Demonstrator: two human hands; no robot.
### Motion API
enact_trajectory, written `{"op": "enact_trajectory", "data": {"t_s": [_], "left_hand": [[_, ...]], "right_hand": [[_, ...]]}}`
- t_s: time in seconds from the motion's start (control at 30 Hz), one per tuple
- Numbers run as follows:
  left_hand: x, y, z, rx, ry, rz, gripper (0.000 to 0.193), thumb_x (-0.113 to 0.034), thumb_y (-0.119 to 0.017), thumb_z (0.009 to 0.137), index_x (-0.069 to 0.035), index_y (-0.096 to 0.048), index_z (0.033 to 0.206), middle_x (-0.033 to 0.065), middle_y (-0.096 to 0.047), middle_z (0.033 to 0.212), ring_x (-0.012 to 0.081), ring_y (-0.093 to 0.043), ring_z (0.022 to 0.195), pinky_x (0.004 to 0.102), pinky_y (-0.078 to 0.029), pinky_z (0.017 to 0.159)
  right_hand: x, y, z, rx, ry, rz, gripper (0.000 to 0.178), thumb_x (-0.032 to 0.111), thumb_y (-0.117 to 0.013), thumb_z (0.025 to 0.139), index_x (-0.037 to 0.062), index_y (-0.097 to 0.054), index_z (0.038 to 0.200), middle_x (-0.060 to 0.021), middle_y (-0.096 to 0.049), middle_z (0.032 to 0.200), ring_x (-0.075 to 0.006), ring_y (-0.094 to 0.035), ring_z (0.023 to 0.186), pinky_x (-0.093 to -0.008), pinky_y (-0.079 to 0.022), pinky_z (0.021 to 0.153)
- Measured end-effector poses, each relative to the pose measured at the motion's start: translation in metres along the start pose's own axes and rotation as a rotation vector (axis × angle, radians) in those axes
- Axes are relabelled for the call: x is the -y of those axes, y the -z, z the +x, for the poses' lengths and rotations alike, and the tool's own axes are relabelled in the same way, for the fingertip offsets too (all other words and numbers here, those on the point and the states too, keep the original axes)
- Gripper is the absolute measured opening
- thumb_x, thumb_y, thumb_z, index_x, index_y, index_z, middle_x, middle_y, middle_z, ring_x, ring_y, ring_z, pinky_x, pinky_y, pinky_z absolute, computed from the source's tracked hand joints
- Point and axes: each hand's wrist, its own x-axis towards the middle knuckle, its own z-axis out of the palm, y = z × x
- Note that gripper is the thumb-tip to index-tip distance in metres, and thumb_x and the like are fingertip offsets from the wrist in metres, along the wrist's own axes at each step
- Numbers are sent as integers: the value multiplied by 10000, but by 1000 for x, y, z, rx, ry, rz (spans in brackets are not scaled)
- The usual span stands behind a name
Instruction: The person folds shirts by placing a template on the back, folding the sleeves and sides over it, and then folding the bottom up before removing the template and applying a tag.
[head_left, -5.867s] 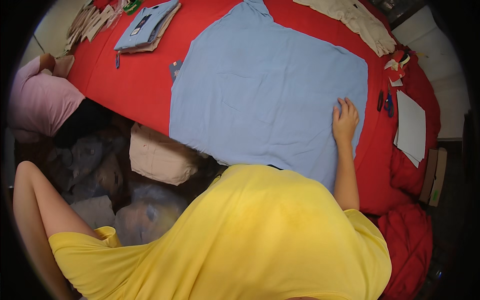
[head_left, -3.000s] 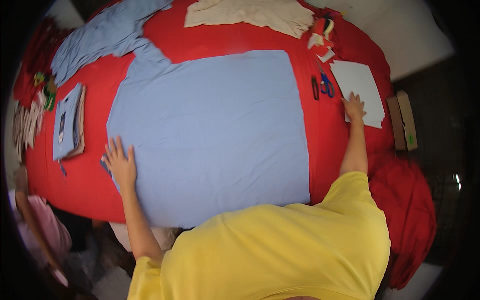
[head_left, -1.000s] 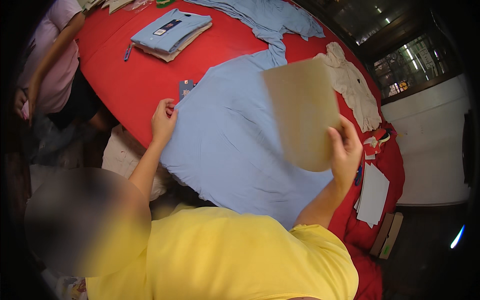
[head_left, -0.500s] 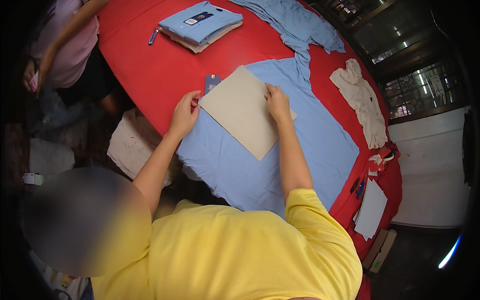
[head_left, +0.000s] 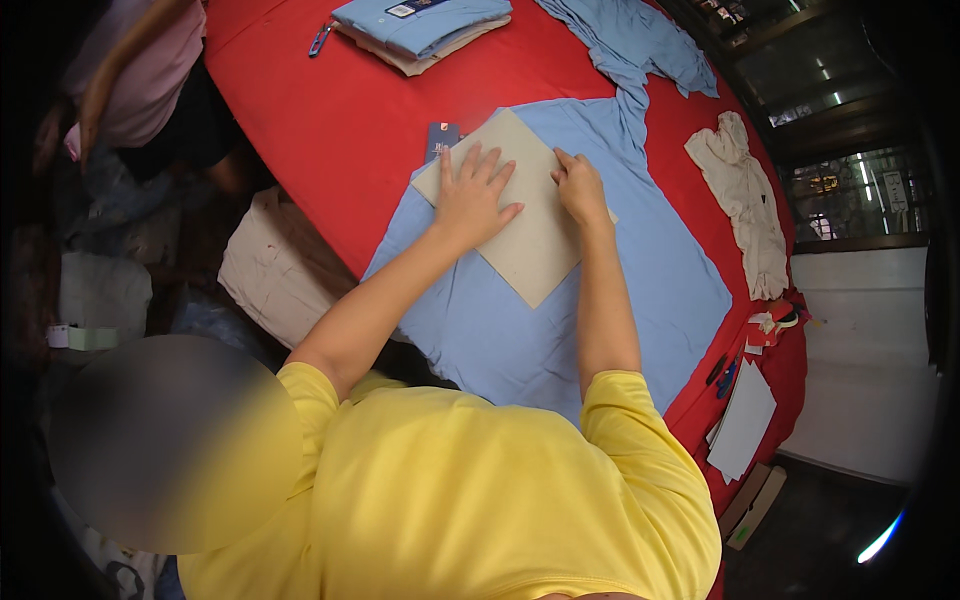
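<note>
A pale blue shirt [head_left: 660, 275] is spread on a red-covered table, with a square beige cardboard sheet [head_left: 535, 265] lying on it, corners pointing up and down. My left hand [head_left: 470, 200] rests flat on the left part of the sheet, fingers spread. At the sheet's upper right edge, my right hand [head_left: 580, 188] is closed, its bent fingers gripping the edge. A dark blue tag [head_left: 440, 140] shows just past the sheet's upper left side, partly hidden by my left hand.
Folded shirts [head_left: 425, 28] are stacked at the far left of the red cloth [head_left: 330, 130]. Another blue shirt [head_left: 630, 40] and a beige garment [head_left: 745, 210] lie farther off and right. White sheets [head_left: 742, 420] lie by scissors [head_left: 725, 378]. A person in pink [head_left: 140, 90] stands left.
My left hand has moved right, from the sheet's left corner onto its surface, and flattened. My right hand stays at the right edge. The whole view has shifted slightly.
</note>
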Motion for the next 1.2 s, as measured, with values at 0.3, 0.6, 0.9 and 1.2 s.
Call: {"op": "enact_trajectory", "data": {"t_s": [0.3, 0.6, 0.9, 1.2], "left_hand": [[7, -2, 5, 59, 65, -5, 690, -554, -608, 796, -205, -484, 1378, 54, -394, 1459, 290, -253, 1405, 627, -119, 1112], [8, 5, 2, 74, 119, 9, 673, -534, -634, 783, -206, -510, 1357, 50, -398, 1457, 313, -248, 1400, 580, -170, 1128], [25, -33, -4, -1, 66, 136, 643, -312, -471, 897, -189, -270, 1495, -25, -205, 1568, 183, -148, 1452, 476, -197, 1162], [15, -9, 0, -20, -148, 108, 631, -125, -501, 829, -341, -420, 1416, 3, -516, 1176, 204, -467, 1128, 367, -367, 1012]], "right_hand": [[-43, 29, 61, -415, -272, -439, 381, 303, -688, 816, 140, -655, 1160, -180, -581, 1185, -350, -549, 1075, -478, -472, 847], [17, 133, 46, 288, 46, 581, 346, 276, -651, 854, 60, -666, 1124, -156, -669, 1100, -334, -619, 1057, -353, -481, 889], [42, -40, -9, 5, 241, -122, 596, 460, -417, 959, 104, -386, 1437, -137, -275, 1536, -287, -177, 1447, -529, -80, 1157], [-61, 57, -70, -146, -108, 319, 324, 60, -510, 837, 53, -672, 1118, -159, -655, 1148, -298, -593, 1120, -367, -457, 958]]}}
